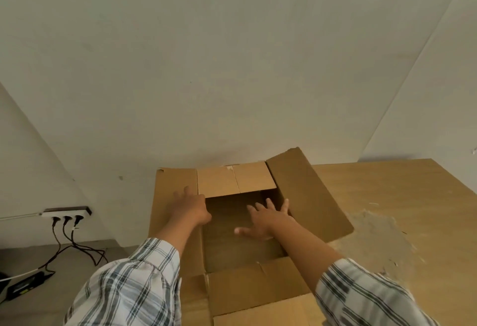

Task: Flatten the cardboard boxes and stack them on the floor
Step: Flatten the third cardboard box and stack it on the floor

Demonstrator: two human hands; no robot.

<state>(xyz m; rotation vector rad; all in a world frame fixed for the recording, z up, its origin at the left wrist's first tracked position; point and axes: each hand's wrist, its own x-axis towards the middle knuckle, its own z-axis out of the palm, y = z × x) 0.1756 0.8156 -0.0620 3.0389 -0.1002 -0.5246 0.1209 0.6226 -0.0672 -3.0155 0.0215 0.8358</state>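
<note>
An open cardboard box is seen at the lower centre of the frame, set on a wooden table. The left hand is laid on its left flap, fingers straight and close together. The right hand is held over the opening, fingers spread.

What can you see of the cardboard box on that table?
The cardboard box is plain brown, open at the top, its four flaps spread; the right one slants upward. Its inside looks empty. It sits on the wooden table by the white wall. The left hand rests on its left flap; the right hand, fingers spread, reaches into the opening.
</note>
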